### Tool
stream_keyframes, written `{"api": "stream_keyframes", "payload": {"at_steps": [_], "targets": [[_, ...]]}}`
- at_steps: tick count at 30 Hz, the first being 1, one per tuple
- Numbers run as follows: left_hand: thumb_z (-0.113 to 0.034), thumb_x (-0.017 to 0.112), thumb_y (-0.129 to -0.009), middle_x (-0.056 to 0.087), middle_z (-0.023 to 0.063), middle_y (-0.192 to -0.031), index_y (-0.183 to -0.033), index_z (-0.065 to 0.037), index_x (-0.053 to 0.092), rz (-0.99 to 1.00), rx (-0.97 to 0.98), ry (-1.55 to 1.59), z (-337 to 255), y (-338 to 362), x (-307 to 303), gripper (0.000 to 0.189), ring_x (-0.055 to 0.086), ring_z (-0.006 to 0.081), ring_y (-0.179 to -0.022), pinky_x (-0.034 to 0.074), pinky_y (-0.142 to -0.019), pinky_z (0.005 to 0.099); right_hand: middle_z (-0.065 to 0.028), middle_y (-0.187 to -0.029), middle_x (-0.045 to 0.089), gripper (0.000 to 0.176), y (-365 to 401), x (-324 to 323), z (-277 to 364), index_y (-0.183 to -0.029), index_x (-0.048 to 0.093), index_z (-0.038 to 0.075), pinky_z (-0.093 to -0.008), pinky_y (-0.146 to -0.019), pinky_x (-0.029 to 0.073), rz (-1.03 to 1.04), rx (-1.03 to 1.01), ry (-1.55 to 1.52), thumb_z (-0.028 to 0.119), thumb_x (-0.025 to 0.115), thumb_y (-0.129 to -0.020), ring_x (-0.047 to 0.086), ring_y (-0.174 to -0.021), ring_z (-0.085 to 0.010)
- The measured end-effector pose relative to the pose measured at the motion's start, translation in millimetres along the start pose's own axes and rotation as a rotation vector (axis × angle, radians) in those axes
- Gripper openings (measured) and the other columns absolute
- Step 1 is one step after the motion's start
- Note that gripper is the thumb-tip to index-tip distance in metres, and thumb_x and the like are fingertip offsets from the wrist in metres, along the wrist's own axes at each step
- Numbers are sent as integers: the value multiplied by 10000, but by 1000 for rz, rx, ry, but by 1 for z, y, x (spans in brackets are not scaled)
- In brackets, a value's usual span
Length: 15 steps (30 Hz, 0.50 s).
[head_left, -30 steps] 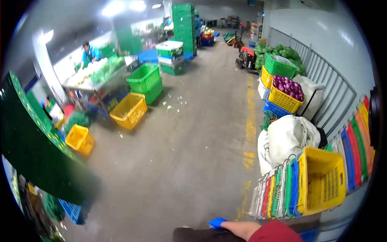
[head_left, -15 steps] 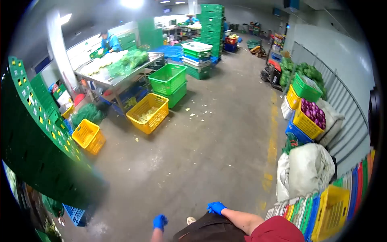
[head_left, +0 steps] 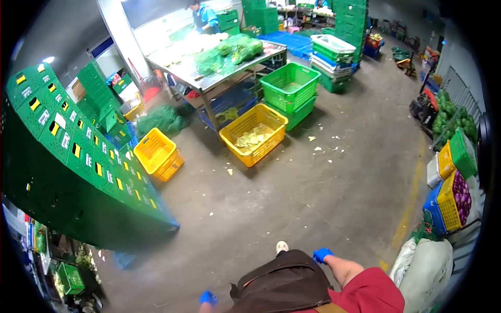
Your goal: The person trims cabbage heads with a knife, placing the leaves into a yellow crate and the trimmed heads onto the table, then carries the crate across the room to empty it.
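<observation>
Both of my hands wear blue gloves and show low in the view, over the grey floor [head_left: 250,208]. My left hand [head_left: 209,298] hangs at the bottom edge, its fingers too small to make out. On the other side, my right hand [head_left: 322,255] is beside the dark brown apron [head_left: 282,281], with its fingers curled; whether it holds anything is hidden. A light shoe [head_left: 282,246] shows ahead of the apron.
A tall stack of green crates [head_left: 78,151] stands at left. Ahead are yellow crates [head_left: 253,134] [head_left: 158,155], green crates [head_left: 290,88] and a metal table [head_left: 209,81] with a person [head_left: 204,18] behind it. White sacks [head_left: 428,271] lie at right.
The view has turned left and moved forward, so the table and crates appear farther right and the green stack shows more. Both gloved hands remain low in the view.
</observation>
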<state>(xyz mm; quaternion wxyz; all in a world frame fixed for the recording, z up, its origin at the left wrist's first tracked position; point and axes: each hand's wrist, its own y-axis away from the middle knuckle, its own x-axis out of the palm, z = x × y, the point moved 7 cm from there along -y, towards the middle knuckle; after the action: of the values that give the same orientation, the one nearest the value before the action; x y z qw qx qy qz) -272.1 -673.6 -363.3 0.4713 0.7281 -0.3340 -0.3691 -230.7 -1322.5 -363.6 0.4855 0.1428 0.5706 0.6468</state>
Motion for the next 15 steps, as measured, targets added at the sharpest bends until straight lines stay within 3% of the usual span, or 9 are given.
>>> {"api": "stream_keyframes", "payload": {"at_steps": [1,2,5,7,8,10,11,13,15], "targets": [[-487,449,-825,353,59,-1023,-1048,-162,329,13,-10,-8,0,-9,-31,412,363,313,-866,312,-709,447,-106,-739,682,364,-11,-27,37,-847,709,126,-361,-588,497,4,-45,137,374,442,-855,623,-597,-209],[-704,375,-820,247,78,-1508,-1480,-170,185,25,-38,-7,10,-16,-58,870,313,402,-1304,298,-1001,516,-106,-684,664,373,-43,-49,60,-775,700,118,-380,-544,471,-59,-13,156,389,452,-842,602,-549,-220],[-454,407,-841,266,35,-870,-911,-182,255,17,-32,312,28,3,-68,319,280,268,-741,231,-625,401,-148,-739,656,395,-101,-104,198,-755,683,77,-397,-598,460,-113,-326,262,365,433,-859,612,-640,-236],[-287,428,-856,279,6,-444,-531,-190,303,6,-3,521,36,9,-59,361,258,179,-365,187,-374,324,-125,-760,666,365,-137,-125,303,-835,680,52,-365,-595,476,-137,-570,470,353,475,-870,610,-642,-211],[-305,441,-863,374,25,-584,-650,-172,395,2,9,437,29,0,-40,256,340,198,-525,248,-506,344,-154,-869,672,247,-136,-139,347,-909,673,71,-385,-651,505,-20,-342,-120,237,501,-846,644,-739,-261],[-340,467,-879,565,64,-863,-886,-135,579,-19,315,-909,24,-45,-3,234,504,237,-844,371,-771,384,-113,-793,659,251,-134,-154,436,-914,663,55,-345,-595,503,27,-359,-401,247,507,-868,637,-698,-193],[-357,480,-887,661,84,-1003,-1005,-117,671,-95,449,-1358,19,-65,18,329,586,256,-1004,432,-903,404,-102,-761,644,251,-128,-162,476,-912,658,55,-330,-578,496,33,-372,-435,249,501,-877,630,-681,-183],[-319,483,-882,621,65,-885,-901,-127,645,44,464,-1085,-50,-82,74,252,555,221,-864,424,-789,382,-87,-722,623,250,-126,-159,520,-911,653,60,-317,-556,486,44,-375,-475,251,492,-888,620,-658,-172],[-281,487,-876,581,45,-768,-798,-138,620,145,395,-548,-186,-45,142,210,524,185,-725,416,-675,360,-81,-707,612,247,-127,-168,537,-915,651,69,-320,-547,482,55,-359,-437,254,488,-890,615,-647,-168]]}}
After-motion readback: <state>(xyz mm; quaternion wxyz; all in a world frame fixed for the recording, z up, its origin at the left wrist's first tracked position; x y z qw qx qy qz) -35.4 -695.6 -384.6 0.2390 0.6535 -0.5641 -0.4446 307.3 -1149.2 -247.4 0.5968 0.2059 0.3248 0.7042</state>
